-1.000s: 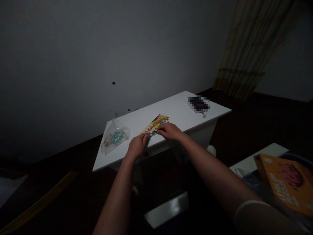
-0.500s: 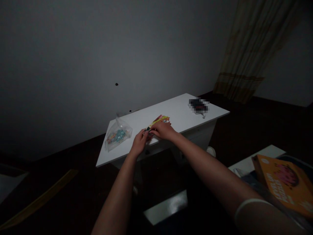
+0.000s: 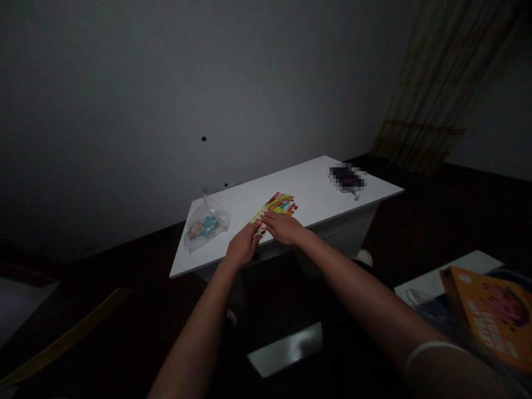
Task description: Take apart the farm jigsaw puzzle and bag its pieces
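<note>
A partly joined jigsaw puzzle, yellow, brown and pink with a jagged right edge, lies near the front edge of the white table. My right hand rests on its front part with fingers stretched out and pressed down. At the puzzle's left end is my left hand, its fingers extended along the border and close to the right fingertips. Both hands cover some of the pieces. I see nothing held in either hand.
A clear plastic bag of blue and orange pieces sits on the table's left. A blurred-out dark object lies at the far right. Lower right, an orange puzzle box rests near a white surface. The wall stands behind.
A small dark piece between my fingertips no longer shows. My hands have flattened onto the puzzle, and more of its picture is uncovered. The whole view has shifted slightly.
</note>
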The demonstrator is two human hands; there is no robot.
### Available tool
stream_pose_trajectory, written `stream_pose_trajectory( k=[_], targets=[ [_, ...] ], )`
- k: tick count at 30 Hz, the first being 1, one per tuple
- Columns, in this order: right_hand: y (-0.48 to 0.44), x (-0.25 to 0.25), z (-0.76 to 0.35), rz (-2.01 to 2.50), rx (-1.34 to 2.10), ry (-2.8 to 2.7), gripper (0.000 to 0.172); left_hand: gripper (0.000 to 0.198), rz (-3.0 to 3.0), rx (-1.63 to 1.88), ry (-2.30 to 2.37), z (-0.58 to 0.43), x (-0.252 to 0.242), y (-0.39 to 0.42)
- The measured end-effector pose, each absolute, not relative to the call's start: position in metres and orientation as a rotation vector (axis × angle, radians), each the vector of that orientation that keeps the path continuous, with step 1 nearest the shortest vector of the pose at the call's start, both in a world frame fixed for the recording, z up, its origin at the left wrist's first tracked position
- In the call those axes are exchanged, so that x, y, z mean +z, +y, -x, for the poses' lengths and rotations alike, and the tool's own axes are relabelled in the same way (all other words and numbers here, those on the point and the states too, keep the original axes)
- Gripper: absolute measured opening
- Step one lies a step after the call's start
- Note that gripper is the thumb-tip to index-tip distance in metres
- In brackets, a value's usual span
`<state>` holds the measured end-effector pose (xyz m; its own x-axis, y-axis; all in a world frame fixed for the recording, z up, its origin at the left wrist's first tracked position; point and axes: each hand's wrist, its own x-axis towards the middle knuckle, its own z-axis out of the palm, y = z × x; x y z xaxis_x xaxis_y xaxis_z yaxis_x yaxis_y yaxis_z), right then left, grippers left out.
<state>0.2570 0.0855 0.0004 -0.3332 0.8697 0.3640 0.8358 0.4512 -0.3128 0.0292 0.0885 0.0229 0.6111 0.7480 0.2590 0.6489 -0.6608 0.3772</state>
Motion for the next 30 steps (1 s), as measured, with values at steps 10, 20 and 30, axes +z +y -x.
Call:
stream_pose_trajectory(
  k=[10,20,30],
  targets=[
    [0.092,0.009,-0.293,1.237,0.395,-2.268,0.058,0.059,-2.956,0.292,1.183,-0.041,0.022,0.058],
    [0.086,0.009,-0.291,1.231,0.362,-2.22,0.053,0.037,-2.579,0.64,1.167,-0.033,0.028,0.084],
    [0.091,0.0,-0.285,1.248,0.336,-2.161,0.041,0.043,-2.579,0.835,1.121,0.0,0.015,0.101]
  ],
)
